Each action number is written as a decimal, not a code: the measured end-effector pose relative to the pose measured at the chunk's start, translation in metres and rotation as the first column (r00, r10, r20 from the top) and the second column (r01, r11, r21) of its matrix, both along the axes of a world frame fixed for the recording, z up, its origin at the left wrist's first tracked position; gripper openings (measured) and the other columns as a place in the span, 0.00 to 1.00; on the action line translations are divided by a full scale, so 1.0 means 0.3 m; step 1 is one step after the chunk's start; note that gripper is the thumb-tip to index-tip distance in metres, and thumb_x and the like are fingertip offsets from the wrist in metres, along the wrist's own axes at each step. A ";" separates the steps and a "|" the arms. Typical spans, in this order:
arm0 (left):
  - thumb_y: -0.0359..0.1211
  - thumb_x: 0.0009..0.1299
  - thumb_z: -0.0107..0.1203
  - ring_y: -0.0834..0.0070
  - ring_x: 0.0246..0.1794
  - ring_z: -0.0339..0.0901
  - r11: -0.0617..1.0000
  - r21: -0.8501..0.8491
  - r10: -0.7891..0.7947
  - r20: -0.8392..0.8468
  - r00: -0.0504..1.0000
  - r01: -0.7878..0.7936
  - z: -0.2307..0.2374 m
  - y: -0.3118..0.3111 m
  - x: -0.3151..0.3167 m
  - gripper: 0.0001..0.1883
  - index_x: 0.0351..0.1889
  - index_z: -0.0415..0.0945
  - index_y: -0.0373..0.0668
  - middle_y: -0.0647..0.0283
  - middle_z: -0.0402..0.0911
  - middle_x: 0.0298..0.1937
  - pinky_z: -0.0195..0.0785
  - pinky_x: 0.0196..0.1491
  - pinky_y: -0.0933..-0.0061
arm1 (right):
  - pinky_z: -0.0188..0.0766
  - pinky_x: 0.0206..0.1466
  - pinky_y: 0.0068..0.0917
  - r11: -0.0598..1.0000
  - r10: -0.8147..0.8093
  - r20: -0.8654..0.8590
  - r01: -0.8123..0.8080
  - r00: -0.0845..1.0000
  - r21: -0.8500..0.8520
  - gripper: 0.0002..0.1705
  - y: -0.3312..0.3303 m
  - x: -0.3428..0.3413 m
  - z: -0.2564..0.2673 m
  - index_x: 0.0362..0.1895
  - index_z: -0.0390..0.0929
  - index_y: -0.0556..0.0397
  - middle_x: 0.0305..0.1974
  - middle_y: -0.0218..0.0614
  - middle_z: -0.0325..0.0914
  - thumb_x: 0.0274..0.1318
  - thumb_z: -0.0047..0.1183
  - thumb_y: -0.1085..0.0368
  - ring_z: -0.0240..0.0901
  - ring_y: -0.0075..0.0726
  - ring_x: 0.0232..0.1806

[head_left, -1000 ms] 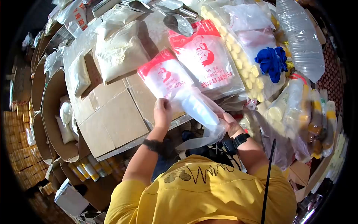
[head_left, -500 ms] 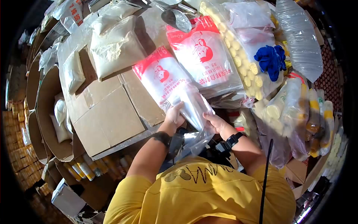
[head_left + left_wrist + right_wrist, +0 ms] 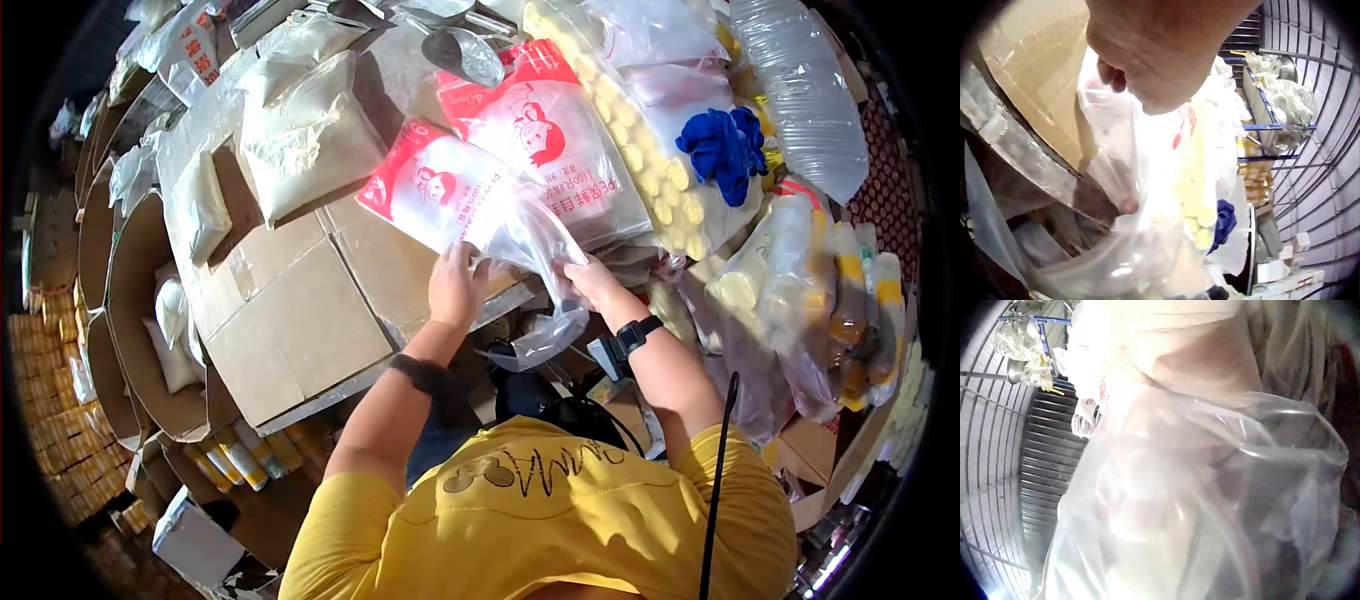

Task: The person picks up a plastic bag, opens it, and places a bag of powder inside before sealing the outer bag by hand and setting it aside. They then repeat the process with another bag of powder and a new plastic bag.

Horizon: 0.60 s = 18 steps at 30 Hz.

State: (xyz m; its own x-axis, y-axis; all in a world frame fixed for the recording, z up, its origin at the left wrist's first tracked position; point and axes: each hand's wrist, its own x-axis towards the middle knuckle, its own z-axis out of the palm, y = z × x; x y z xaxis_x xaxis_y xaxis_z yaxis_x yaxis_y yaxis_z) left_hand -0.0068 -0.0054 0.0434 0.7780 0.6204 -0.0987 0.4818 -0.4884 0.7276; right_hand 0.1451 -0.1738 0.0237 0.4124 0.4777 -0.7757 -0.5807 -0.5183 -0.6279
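Plastic (image 3: 546,238), pinched in two places.
Left hand (image 3: 457,290) and right hand (image 3: 598,285) curl fingers round it; pull gently to avoid tears.

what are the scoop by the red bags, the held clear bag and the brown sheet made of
Scoop: probably shiny metal, from its grey glare. Clear bag: thin glossy plastic, see-through and creased. Brown sheet: likely matte cardboard, with straight creases.

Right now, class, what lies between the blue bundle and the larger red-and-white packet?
The head view shows a clear bag of pale yellow pieces lying between the blue bundle and the larger red-and-white packet.
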 end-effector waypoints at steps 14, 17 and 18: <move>0.35 0.61 0.52 0.54 0.31 0.72 0.931 -0.270 0.264 0.029 0.964 -0.247 -0.030 0.073 0.024 0.09 0.32 0.72 0.38 0.51 0.75 0.27 0.65 0.34 0.63 | 0.69 0.44 0.23 0.995 -0.087 -0.070 0.091 0.994 0.051 0.21 -0.189 0.039 0.003 0.53 0.67 0.60 0.44 0.39 0.72 0.53 0.37 0.73 0.71 0.31 0.43; 0.34 0.61 0.52 0.55 0.30 0.72 0.984 -0.099 0.155 0.045 0.987 -0.150 -0.012 0.055 0.004 0.08 0.31 0.71 0.38 0.50 0.74 0.27 0.65 0.34 0.62 | 0.68 0.48 0.24 0.995 0.072 -0.156 -0.061 0.985 0.079 0.21 -0.201 0.057 0.043 0.53 0.66 0.60 0.45 0.42 0.73 0.52 0.37 0.74 0.70 0.31 0.46; 0.34 0.61 0.52 0.55 0.30 0.72 0.992 -0.051 0.116 0.061 0.991 -0.113 -0.003 0.045 0.001 0.08 0.31 0.71 0.38 0.51 0.74 0.27 0.65 0.34 0.62 | 0.69 0.48 0.25 0.990 0.129 -0.121 -0.122 0.984 0.070 0.22 -0.194 0.051 0.051 0.53 0.66 0.60 0.45 0.42 0.73 0.52 0.38 0.74 0.70 0.31 0.46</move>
